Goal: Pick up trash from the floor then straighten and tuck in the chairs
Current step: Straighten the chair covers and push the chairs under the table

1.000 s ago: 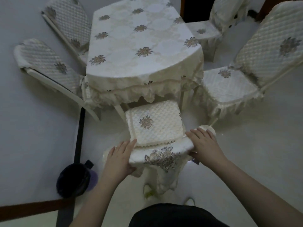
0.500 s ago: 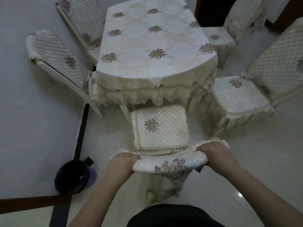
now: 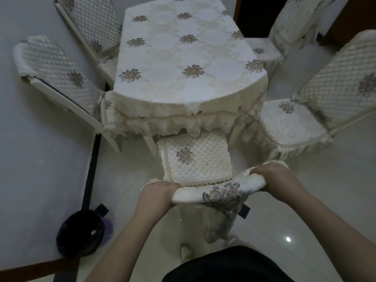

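Left hand [image 3: 156, 193]: fingers curled over the left end of the chair's top rail [image 3: 213, 189], gripping through the fabric cover. Right hand [image 3: 273, 179]: likewise wrapped round the right end of the same rail, knuckles up, thumb hidden beneath. Both closed firmly on the rail; nothing else held.

Near chair [image 3: 195, 159]: directly ahead, back toward the person, quilted seat pad pointing at the table [image 3: 183, 58], front edge just under the frilled tablecloth hem. Partly tucked in, most of the seat visible outside the table edge. Slightly skewed to the table, by the look of it.

Handling, judged: rigid frame under a loose, padded slip cover; cover soft and liable to slide or bunch over the rail, so a deep grip at both ends of the rail preferable to a pinch of fabric. Probably light enough to push or lift slightly; glossy tile floor [image 3: 305, 200] likely to let the legs glide. Hem of cloth apt to snag on the seat.

Surroundings: right-hand chair [image 3: 295, 123] standing well out and angled away from the table; far-right chair [image 3: 264, 49] also out. Two left-hand chairs [image 3: 61, 70] close against the table. Dark bin [image 3: 81, 233] on the floor at lower left. Small pale-green object on the floor beneath the near chair, too indistinct to identify.
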A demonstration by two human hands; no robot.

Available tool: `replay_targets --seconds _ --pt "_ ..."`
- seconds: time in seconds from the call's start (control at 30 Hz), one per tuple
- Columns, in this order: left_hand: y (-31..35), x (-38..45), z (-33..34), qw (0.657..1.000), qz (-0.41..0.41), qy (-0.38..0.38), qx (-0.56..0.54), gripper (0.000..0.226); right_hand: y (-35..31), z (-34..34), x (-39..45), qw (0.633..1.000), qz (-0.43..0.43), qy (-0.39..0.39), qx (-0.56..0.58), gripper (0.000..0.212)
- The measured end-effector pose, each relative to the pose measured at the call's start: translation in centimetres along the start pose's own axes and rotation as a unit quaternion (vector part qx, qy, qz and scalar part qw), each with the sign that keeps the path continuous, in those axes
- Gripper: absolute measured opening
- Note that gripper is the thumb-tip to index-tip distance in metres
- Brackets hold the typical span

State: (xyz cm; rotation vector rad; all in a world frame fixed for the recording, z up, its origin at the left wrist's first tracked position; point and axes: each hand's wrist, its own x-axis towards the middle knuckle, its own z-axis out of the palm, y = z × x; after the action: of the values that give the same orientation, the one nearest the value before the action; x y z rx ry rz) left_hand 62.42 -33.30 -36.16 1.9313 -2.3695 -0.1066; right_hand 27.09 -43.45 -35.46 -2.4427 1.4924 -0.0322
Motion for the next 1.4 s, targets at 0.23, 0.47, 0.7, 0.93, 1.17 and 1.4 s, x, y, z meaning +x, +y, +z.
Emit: replay_targets --seconds 0.23,0.47,0.7,0.93,1.17,1.4 --pt "-3.0 3.6 -0.6 0.998 -0.041 -0.035 0.038 0.031 -1.1 -1.7 3.4 0.999 -0.010 0.030 -0.013 0.023" --pt "-2.7 6.2 -1.6 0.994 -0.073 -0.036 0.069 0.032 -0.5 -1.7 6.0 0.999 -0.005 0.048 -0.010 0.019" --pt "-2.8 8.5 -2.1 0.991 -0.078 -0.022 0.106 0.033 -0.5 -2.9 8.2 1.000 -0.006 0.027 -0.003 0.013" --pt "-2.7 10.4 -2.3 0.991 -0.067 -0.079 0.087 0.026 0.2 -2.7 10.3 0.998 0.021 0.048 0.047 0.023" --pt "-4.1 13.4 -3.0 0.986 -0.080 -0.110 0.100 0.037 0.5 -4.2 13.3 0.996 0.050 0.041 0.053 0.030" --pt "-4.9 15.6 -4.8 0.986 -0.070 -0.113 0.105 0.040 0.4 -5.5 15.3 0.996 0.052 0.052 0.044 0.033"
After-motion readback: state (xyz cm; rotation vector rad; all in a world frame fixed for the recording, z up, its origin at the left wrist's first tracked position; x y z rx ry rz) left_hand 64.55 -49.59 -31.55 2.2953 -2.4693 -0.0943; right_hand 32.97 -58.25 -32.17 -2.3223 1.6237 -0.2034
